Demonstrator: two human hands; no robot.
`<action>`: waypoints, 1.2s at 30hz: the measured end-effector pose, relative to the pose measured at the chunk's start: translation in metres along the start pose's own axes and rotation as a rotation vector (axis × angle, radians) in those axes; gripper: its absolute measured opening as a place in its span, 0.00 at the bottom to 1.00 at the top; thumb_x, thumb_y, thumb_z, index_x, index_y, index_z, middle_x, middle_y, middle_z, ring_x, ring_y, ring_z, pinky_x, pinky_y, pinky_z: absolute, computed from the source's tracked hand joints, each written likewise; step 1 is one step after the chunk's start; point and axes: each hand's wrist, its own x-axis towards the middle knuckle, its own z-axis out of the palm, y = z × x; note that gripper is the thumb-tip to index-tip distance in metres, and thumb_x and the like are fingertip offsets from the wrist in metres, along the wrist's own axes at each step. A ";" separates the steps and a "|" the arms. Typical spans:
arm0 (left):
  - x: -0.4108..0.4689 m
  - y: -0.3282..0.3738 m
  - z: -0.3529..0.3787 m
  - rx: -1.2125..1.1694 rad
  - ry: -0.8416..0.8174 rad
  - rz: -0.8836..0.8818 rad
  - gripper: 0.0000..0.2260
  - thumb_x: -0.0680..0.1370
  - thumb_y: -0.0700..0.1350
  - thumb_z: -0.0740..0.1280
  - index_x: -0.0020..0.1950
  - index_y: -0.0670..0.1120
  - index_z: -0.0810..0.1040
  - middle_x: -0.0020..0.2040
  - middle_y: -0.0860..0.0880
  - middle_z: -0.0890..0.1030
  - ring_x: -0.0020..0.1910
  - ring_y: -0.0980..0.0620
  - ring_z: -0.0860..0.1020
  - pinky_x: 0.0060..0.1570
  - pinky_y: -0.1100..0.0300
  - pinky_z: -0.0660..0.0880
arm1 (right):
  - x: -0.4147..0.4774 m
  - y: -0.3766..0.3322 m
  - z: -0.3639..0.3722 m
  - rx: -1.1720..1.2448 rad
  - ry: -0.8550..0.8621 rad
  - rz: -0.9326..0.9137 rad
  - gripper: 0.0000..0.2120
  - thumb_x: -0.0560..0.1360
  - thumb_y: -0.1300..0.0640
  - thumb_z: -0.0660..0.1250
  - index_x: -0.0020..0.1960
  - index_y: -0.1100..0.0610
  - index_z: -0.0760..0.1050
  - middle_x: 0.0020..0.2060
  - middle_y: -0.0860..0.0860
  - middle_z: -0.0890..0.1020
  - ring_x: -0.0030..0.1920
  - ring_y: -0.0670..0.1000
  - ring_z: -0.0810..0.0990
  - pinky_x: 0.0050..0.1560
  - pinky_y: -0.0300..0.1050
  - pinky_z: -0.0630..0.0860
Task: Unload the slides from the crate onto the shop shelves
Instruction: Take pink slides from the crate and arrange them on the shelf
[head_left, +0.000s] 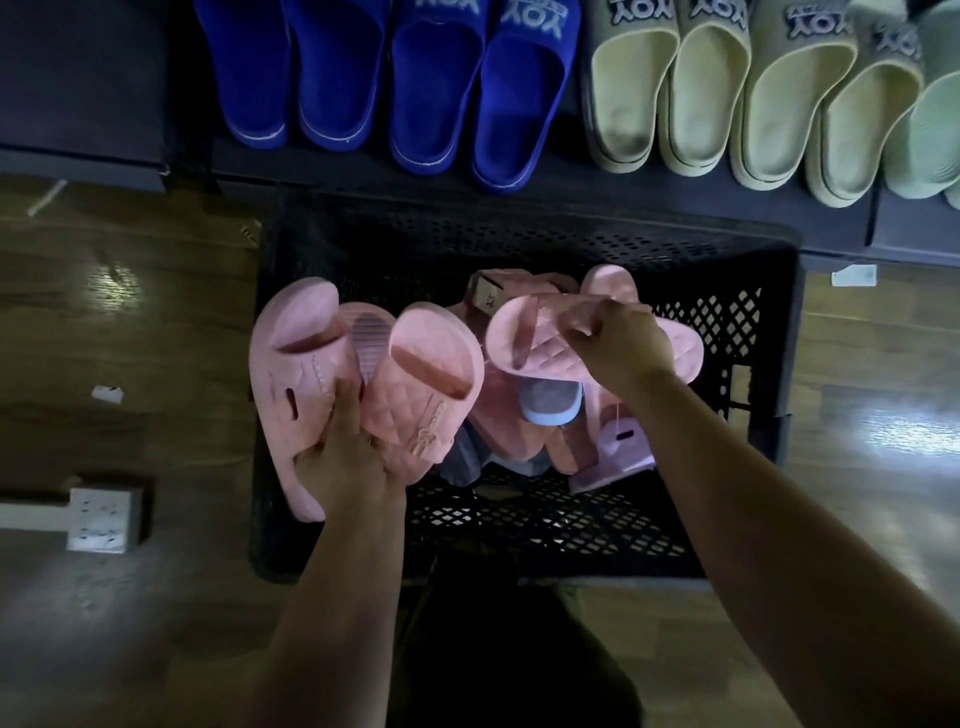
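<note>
The black perforated crate (753, 332) is set on the wooden floor (130, 322), beneath both hands. The dark shelf (545, 169) is located beyond the hands; blue slides (384, 88) and cream slides (727, 104) are lined up on it. A heap of pink slides (511, 431) is retained in the crate, between the hands. A bundle of pink slides (311, 374) is gripped by the left hand (345, 457). One quilted pink slide (524, 338) is pinched by the right hand (618, 348), above the heap.
</note>
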 end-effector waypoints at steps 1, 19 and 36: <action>0.002 0.000 0.001 -0.006 0.005 -0.007 0.20 0.72 0.47 0.74 0.62 0.44 0.78 0.54 0.48 0.84 0.54 0.49 0.81 0.46 0.56 0.79 | -0.002 -0.002 0.003 0.084 0.080 0.019 0.18 0.75 0.48 0.66 0.56 0.62 0.74 0.45 0.61 0.82 0.46 0.62 0.80 0.40 0.48 0.72; -0.002 0.001 -0.002 0.019 0.013 -0.008 0.25 0.70 0.47 0.75 0.64 0.41 0.77 0.60 0.43 0.81 0.62 0.46 0.77 0.41 0.54 0.82 | 0.017 -0.043 -0.010 0.624 -0.485 0.282 0.25 0.71 0.71 0.65 0.66 0.62 0.64 0.49 0.59 0.77 0.45 0.53 0.81 0.34 0.39 0.80; 0.028 -0.019 -0.010 -0.109 -0.114 0.140 0.25 0.69 0.44 0.76 0.62 0.36 0.77 0.60 0.40 0.80 0.56 0.46 0.81 0.56 0.52 0.77 | 0.071 -0.058 0.014 -0.430 -0.570 -0.574 0.34 0.70 0.47 0.68 0.73 0.38 0.60 0.77 0.43 0.56 0.76 0.49 0.57 0.74 0.50 0.59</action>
